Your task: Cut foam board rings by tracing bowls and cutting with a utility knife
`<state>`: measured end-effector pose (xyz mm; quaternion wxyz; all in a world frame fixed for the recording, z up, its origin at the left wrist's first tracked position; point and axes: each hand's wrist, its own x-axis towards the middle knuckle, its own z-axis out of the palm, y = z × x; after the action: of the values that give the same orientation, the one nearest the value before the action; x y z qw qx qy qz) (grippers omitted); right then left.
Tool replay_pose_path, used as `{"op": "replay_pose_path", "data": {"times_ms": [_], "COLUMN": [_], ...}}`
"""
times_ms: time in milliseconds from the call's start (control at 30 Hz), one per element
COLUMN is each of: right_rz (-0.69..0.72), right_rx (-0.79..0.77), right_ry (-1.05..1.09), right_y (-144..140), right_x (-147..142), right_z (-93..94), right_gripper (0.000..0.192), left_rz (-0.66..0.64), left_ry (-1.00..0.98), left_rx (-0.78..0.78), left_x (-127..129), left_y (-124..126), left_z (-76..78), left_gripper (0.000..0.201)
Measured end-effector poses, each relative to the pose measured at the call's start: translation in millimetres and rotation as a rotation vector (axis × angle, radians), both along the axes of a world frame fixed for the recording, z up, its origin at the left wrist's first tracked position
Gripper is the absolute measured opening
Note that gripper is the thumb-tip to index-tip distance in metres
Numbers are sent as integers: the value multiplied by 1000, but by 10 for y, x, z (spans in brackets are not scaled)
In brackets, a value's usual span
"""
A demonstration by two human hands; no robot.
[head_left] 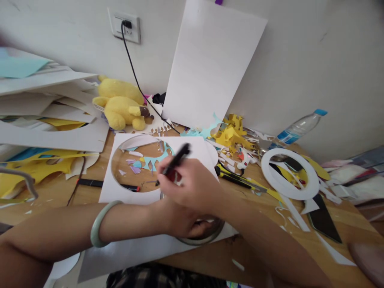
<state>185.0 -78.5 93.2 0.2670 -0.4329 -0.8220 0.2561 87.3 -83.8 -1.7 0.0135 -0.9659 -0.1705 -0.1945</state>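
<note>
1. While the left hand [192, 224] bends its fingers over a round object [201, 241], the right hand [190, 182] crosses above it, closed on a black marker [177, 160]. Whether the left hand grips or merely presses, I cannot tell, since the right hand covers part of it.
2. Under both hands, the round object rests on the near right part of a white sheet [201, 150] on the worktop [351, 224].
3. Marking beside the round object seems to be the step in hand, though blur hides whether the marker's tip touches anything. Such work calls for a steady left hand and close control of the tip.
4. Smooth and flat, the sheet has a large round opening at left, where wood and cut coloured scraps [153, 162] show.
5. Curved and shiny at its edge, the round object is of unclear material.
6. Right of the hands lie a slim yellow knife [237, 179] and a flat white ring [265, 172]; far left sits a fuzzy yellow plush toy [120, 108].
</note>
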Motion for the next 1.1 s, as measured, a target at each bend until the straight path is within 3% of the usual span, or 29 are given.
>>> {"op": "replay_pose_path", "data": {"times_ms": [100,200,367,600,767,900,1100], "right_rz": [100,268,284,387,421,464,548], "right_rx": [-121,-322,-461,-331,-226,-155,-159], "right_ry": [-147,-126,-93,-210,-291,-405,-447], "right_y": [265,365,402,311,243,231,244], "right_x": [-189,-231,-214,-192,-167,-157,-120], "right_z": [-43,-105,-205,-325,-355,-382,-358], "right_gripper": [27,22,18,12,14,22,23], "left_rz": [-84,-146,-145,14,56,-67,-179], "left_ry": [51,135,171,222,258,186,404], "left_rx": [62,167,371,456,519,594,810], "left_x": [3,31,52,-22,-78,-122,-136], "left_y": [-9,-28,-144,-438,-579,-599,-599], "left_z": [73,178,245,209,206,217,331], "left_gripper": [40,38,28,35,43,48,39]}}
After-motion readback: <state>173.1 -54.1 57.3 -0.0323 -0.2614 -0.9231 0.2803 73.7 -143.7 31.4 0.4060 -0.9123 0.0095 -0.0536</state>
